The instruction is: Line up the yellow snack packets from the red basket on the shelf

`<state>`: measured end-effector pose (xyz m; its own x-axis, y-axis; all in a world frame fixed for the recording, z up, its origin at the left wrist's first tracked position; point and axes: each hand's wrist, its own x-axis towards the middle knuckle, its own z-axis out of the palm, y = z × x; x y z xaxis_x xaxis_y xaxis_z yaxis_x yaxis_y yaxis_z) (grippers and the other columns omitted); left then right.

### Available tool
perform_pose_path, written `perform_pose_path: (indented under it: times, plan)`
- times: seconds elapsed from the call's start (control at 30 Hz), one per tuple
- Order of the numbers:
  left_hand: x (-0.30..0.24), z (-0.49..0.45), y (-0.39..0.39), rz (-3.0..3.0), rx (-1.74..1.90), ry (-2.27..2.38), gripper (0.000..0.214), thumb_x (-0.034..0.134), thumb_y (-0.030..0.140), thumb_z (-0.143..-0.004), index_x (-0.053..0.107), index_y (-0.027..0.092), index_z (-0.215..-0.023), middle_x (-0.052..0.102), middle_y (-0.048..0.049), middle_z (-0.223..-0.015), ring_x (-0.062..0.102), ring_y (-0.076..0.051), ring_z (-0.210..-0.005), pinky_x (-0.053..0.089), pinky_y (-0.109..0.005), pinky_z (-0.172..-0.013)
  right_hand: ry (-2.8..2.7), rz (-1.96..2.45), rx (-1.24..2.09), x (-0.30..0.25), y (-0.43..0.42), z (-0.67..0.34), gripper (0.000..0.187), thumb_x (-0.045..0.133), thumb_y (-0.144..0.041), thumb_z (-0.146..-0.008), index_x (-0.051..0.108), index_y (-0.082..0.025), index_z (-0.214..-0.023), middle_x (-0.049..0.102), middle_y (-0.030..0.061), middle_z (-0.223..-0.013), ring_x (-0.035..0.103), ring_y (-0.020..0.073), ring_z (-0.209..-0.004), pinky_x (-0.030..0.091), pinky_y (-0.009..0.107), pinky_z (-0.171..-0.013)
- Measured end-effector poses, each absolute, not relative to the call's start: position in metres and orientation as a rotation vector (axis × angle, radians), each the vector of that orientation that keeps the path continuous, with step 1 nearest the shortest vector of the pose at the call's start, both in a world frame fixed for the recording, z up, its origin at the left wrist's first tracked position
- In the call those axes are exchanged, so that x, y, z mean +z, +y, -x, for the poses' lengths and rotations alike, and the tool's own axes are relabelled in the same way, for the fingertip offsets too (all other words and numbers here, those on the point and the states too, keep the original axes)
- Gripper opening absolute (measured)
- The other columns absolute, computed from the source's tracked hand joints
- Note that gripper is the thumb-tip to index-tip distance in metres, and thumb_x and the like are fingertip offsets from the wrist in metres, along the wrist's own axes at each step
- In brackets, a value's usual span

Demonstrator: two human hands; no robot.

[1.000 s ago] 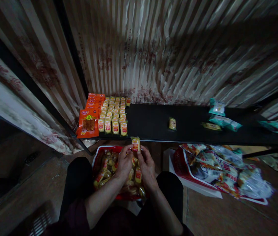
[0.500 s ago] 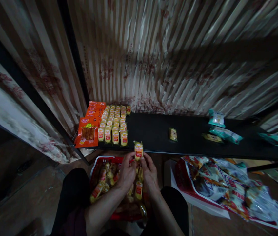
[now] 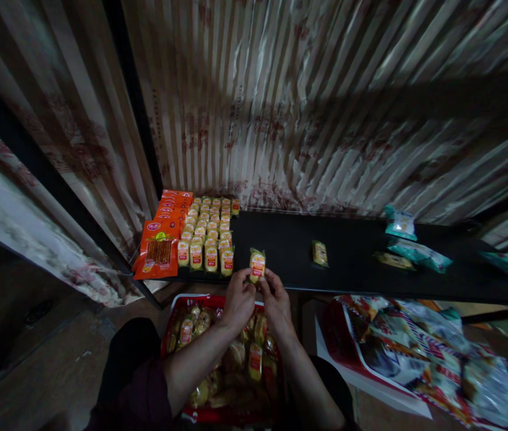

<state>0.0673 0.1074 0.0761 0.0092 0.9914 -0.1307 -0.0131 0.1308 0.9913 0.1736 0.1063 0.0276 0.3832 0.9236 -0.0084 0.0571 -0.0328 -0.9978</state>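
Observation:
Between the fingertips of my left hand (image 3: 239,299) and my right hand (image 3: 277,302) is a small wrapped snack cake (image 3: 257,265), yellow with a red and white label. Both hands pinch its lower end, and it stands upright at the front edge of the black shelf (image 3: 276,239). To its left, similar wrapped cakes (image 3: 211,257) stand in tight rows on the shelf. Under my forearms is a red basket (image 3: 177,305) filled with more of these packets.
Orange snack bags (image 3: 159,248) overlap at the shelf's left end. A single packet (image 3: 320,254) lies mid-shelf, with teal packets (image 3: 420,254) farther right. A second red basket (image 3: 341,341) of larger bags stands at lower right. Curtains (image 3: 272,108) hang behind.
Both hands have moved slightly forward with the cake, from over the basket toward the shelf edge. The view has shifted a little, and more of the basket's contents show.

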Motion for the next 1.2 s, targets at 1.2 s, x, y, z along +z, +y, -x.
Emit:
perform_pose_path:
  times: [1.2]
  plan:
    - [0.093, -0.103, 0.218, -1.266, 1.098, 1.447, 0.025, 0.055, 0.012, -0.075, 0.065, 0.020, -0.097, 0.066, -0.0096, -0.104, 0.058, -0.024, -0.104, 0.041, -0.034, -0.096, -0.870, 1.285, 0.918, 0.025, 0.243, -0.185, 0.055, 0.065, -0.053, -0.062, 0.063, -0.019, -0.106, 0.071, 0.0057, -0.089, 0.066, 0.0235, -0.083, 0.053, 0.039, -0.077]
